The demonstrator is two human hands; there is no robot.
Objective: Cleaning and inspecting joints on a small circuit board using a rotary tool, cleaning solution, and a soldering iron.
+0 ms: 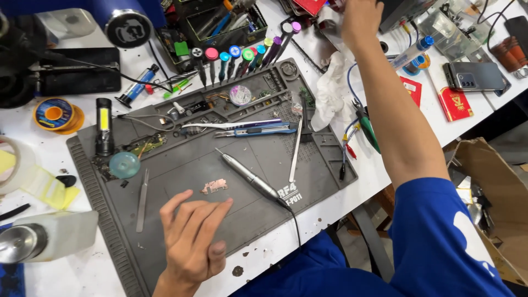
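Far to the left of your left hand (192, 236), a white bottle (47, 236) and a roll of tape (11, 165) are sitting on the tabletop (82, 275). Your left hand is resting on the grey mat (220, 165), fingers spread and holding nothing. Just left of it, tweezers (142, 201) are lying with their long axis running away from you.

Just beyond your fingertips, not touching them, the small metal part (214, 186) is lying flat, its long axis running left to right with a slight tilt up at the right. You are pausing between grips, it seems; the next move probably calls for a fine pinch or the tweezers.

To the right of that hand, the pen-shaped tool (247, 176) is lying diagonally, its tip pointing up and left, its cord trailing toward you. Further right, your right hand (360, 19) is reaching far across to the clutter at the back; its fingers are cut off at the edge of the view, so I cannot tell their state.
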